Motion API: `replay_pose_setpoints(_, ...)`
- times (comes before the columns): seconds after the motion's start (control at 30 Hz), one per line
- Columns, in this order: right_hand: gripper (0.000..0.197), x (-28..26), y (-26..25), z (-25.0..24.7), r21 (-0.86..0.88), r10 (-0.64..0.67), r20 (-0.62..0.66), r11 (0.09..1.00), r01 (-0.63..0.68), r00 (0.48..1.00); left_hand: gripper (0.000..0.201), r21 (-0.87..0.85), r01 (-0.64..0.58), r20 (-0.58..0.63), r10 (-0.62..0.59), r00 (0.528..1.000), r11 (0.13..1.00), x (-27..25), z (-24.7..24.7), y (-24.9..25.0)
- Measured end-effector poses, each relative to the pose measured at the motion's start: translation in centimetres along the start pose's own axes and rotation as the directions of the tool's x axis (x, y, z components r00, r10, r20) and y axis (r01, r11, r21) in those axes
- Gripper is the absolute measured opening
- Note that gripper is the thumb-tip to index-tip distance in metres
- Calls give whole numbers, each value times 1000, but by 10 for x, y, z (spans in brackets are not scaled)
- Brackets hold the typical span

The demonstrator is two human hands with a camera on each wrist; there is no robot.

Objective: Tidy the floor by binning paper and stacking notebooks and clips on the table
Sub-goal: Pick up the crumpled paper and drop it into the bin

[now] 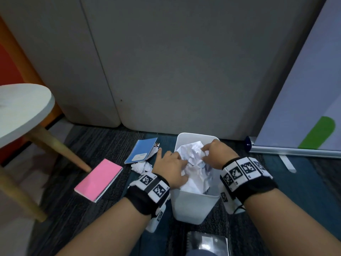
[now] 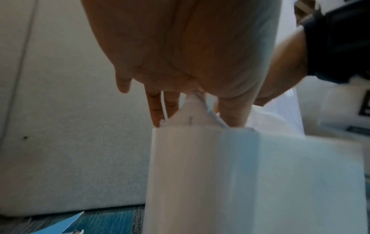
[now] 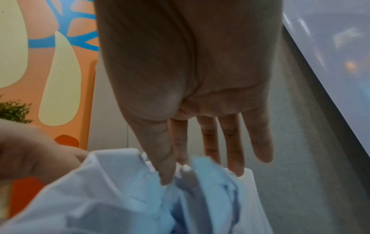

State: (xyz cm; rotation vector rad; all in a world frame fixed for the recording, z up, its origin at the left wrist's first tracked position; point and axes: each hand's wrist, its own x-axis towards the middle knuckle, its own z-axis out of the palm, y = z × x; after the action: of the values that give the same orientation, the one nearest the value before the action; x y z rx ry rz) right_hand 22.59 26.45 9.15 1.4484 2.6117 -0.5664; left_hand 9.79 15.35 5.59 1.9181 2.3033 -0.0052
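A white bin (image 1: 193, 206) stands on the carpet, heaped with crumpled white paper (image 1: 195, 163). My left hand (image 1: 171, 167) lies on the paper's left side with straight fingers pushing down into it. From the right, my right hand (image 1: 215, 154) presses the same heap. The left wrist view shows my left hand (image 2: 174, 109) with its fingers straight behind the paper (image 2: 192, 117), above the bin wall (image 2: 220, 174). The right wrist view shows my right hand (image 3: 210, 150) with extended fingers, their tips sunk into the paper (image 3: 140, 197).
Left of the bin, a blue notebook (image 1: 142, 150), a pink notebook (image 1: 98, 179) and a small paper ball (image 1: 141, 167) lie on the floor. A black notebook (image 1: 206, 242) lies near me. A round white table (image 1: 22, 108) on wooden legs stands left. Grey panels are behind.
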Motion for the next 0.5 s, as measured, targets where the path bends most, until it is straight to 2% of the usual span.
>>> replay_pose_setpoints(0.1,50,-6,-11,-12,39,9,-101,999,-5,995,54,-251,7,-123,-39,992,968,-8,-9,-24)
replay_pose_setpoints(0.17,47,-11,-27,-19,60,-24,-213,998,37,977,48,-359,-8,-249,-88,965,933,-13,-11,-48)
replay_pose_setpoints(0.23,41,-16,-51,-21,96,-81,-312,989,116,947,37,-412,10,-310,-151,939,911,-18,-8,-72)
replay_pose_setpoints(0.37,34,-18,-106,-5,105,-204,-331,962,251,921,33,-394,84,-261,-198,945,915,-27,11,-114)
replay_pose_setpoints(0.5,34,-3,-147,34,114,-246,-266,952,284,932,34,-368,113,-191,-194,962,923,-32,45,-143)
